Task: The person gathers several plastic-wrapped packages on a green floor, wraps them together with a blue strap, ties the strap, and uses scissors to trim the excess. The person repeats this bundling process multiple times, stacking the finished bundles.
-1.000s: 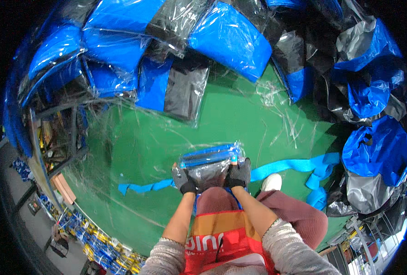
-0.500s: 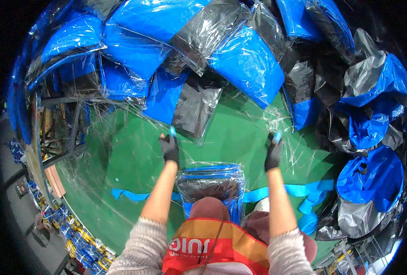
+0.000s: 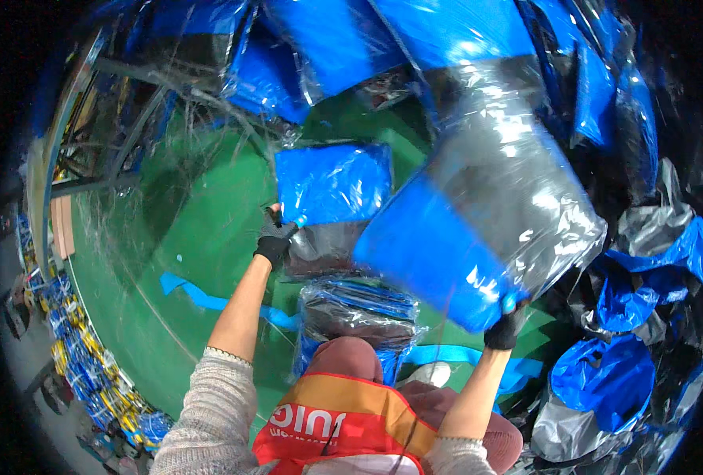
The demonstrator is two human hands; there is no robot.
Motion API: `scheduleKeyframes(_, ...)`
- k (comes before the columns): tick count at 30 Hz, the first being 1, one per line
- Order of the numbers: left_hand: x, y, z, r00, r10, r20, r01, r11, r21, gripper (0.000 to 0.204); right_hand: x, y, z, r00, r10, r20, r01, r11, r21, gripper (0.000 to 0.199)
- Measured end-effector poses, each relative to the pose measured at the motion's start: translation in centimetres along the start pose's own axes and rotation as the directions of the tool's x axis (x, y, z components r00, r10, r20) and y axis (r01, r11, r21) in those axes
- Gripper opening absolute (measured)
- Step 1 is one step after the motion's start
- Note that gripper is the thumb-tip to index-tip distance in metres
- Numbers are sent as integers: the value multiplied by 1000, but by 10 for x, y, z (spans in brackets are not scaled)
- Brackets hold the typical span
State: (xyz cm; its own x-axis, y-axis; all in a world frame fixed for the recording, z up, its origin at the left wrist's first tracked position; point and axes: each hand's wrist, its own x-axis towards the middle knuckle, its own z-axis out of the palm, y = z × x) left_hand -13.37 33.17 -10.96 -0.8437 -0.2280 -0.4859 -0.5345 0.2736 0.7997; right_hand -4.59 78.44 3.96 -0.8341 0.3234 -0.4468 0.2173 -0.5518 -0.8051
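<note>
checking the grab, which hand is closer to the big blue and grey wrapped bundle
Right. The right hand grips the big bundle at its lower corner; the left hand holds the smaller bundle beside it.

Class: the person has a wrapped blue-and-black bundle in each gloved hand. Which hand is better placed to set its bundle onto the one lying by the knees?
Probably the left hand: its smaller bundle hangs closer above the lying bundle. The right hand props a far bulkier bundle.

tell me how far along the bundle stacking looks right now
Done, apparently: one wrapped blue and black bundle lies on the green floor at the person's knees. In hand: the left hand grips a smaller bundle and the right hand holds up a large bundle. Left: a heap of wrapped bundles remains at the right and behind.
</note>
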Motion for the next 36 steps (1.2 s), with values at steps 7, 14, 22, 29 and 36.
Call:
scheduleKeyframes(7,-27,-4,-48,931,-181,316,363,531,-766,59,38,103,118,776,511,371,-227,774,-591,54)
scheduleKeyframes(14,0,23,-36,984,177,-7,-166,938,303,61,44,137,120,905,355,234,-17,581,-814,82)
scheduleKeyframes(22,-4,42,-17,920,-280,273,390,710,-587,31,89,158,145,910,409,69,-242,659,-712,104)
scheduleKeyframes(29,-118,186,-63,987,-150,58,161,904,-395,30,21,4,164,810,200,551,-41,957,-287,65)
scheduleKeyframes(36,-275,218,-51,931,-239,276,352,789,-504,72,-97,-45,91,863,335,379,26,720,-693,103)
